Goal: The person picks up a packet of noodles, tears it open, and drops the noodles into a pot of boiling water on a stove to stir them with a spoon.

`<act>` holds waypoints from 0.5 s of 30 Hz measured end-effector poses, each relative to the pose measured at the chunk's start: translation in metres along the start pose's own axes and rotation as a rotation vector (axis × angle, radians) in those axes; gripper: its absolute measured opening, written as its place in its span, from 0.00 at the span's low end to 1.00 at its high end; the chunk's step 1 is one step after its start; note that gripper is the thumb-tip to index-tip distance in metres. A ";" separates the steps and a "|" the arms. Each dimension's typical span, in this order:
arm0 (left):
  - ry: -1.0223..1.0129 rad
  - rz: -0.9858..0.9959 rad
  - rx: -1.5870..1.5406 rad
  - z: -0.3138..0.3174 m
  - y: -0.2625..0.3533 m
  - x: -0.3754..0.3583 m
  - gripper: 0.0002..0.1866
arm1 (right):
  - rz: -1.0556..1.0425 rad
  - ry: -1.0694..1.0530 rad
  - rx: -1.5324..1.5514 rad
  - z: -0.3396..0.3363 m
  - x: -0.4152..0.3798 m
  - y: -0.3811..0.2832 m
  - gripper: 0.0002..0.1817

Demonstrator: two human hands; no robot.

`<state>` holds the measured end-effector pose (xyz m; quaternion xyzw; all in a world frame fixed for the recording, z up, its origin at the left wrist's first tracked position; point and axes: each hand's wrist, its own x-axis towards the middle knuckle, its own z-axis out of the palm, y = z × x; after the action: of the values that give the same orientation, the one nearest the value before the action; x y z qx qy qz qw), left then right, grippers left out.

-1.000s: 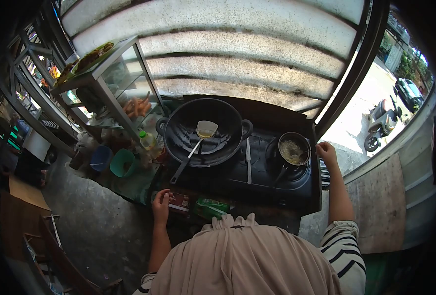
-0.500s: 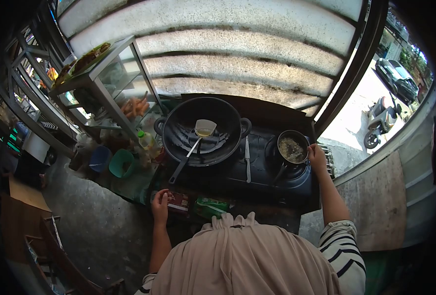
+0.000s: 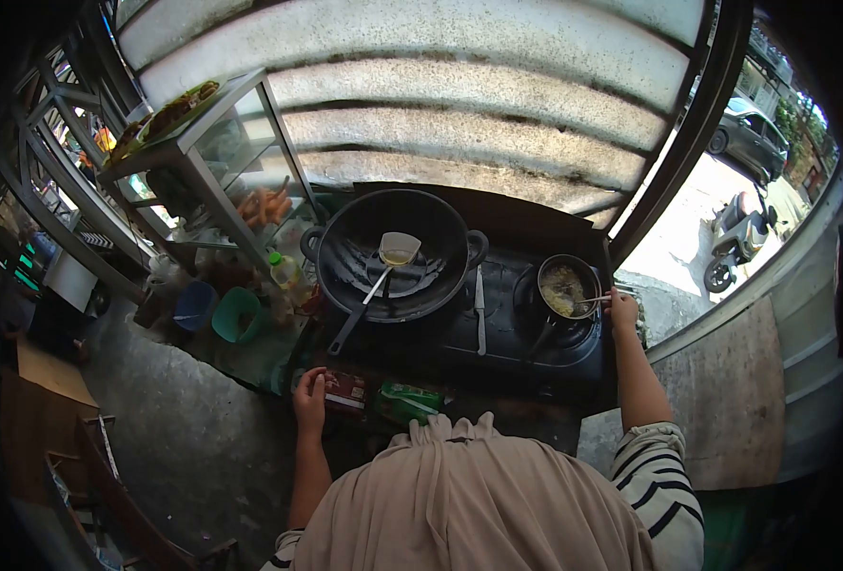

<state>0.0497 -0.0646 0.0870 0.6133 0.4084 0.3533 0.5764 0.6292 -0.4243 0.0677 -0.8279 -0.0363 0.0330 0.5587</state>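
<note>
My right hand (image 3: 622,311) is closed on a thin, light-coloured utensil (image 3: 591,301). Its far end reaches over the rim into a small dark saucepan (image 3: 542,296), where pale, yellowish food sits in bubbling liquid. The saucepan stands on the right burner of the black stove (image 3: 431,354). By the stove's front left corner my left hand (image 3: 309,388) is raised with fingers curled and thumb pressed against them; what it may hold is too small to make out. Right beside it lie a dark red packet (image 3: 347,392) and a green packet (image 3: 408,402).
A large black wok (image 3: 345,224) with a long-handled ladle (image 3: 372,297) inside covers the left burner. Between the pans lies a knife (image 3: 480,309). Leftward are a bottle (image 3: 285,273), a teal bowl (image 3: 237,317), a blue bowl (image 3: 193,306) and a glass cabinet (image 3: 214,167).
My right hand has shifted slightly down and right, and the utensil now shows across the saucepan's rim. The food looks yellower and stirred. My left hand has stayed in place. Outside, the car has moved.
</note>
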 end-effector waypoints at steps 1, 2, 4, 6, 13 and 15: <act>0.004 0.008 0.003 0.000 0.000 -0.001 0.10 | 0.001 0.001 -0.001 -0.001 0.000 0.000 0.17; 0.008 0.016 0.006 0.000 0.000 -0.001 0.10 | 0.078 0.011 0.031 -0.002 -0.001 -0.003 0.16; 0.009 0.002 0.013 0.000 0.001 -0.002 0.10 | 0.156 0.019 0.063 -0.005 -0.003 -0.010 0.15; 0.009 -0.012 0.020 -0.001 -0.001 -0.002 0.10 | 0.339 -0.033 0.296 -0.010 -0.004 -0.015 0.13; -0.009 -0.008 -0.013 0.000 -0.004 0.001 0.10 | 0.400 -0.015 0.365 -0.015 -0.005 -0.017 0.12; -0.016 -0.007 -0.016 0.001 -0.004 0.002 0.10 | 0.344 -0.027 0.332 -0.014 -0.001 -0.011 0.12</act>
<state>0.0510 -0.0633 0.0830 0.6102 0.4031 0.3497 0.5856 0.6290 -0.4329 0.0834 -0.7182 0.1037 0.1440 0.6728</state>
